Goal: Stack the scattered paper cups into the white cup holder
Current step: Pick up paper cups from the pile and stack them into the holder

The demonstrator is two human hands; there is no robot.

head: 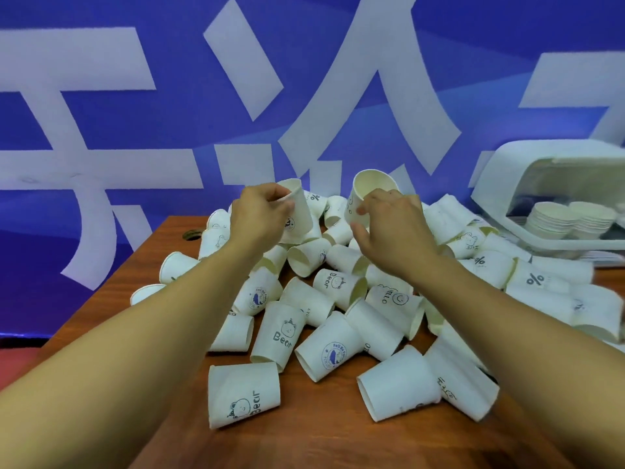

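Several white paper cups (331,319) with printed bears and words lie scattered in a heap on the wooden table (304,434). My left hand (260,218) grips one paper cup (299,211) above the back of the heap. My right hand (392,228) pinches another cup (367,189) by its side, its mouth tilted toward me. The white cup holder (548,164) stands at the far right, with stacks of cups (571,218) nested inside it.
A blue wall banner (169,113) with big white characters rises right behind the table. The table's left edge (111,289) runs diagonally, with cups lying close to it. A round cable hole (191,234) sits at the table's back left.
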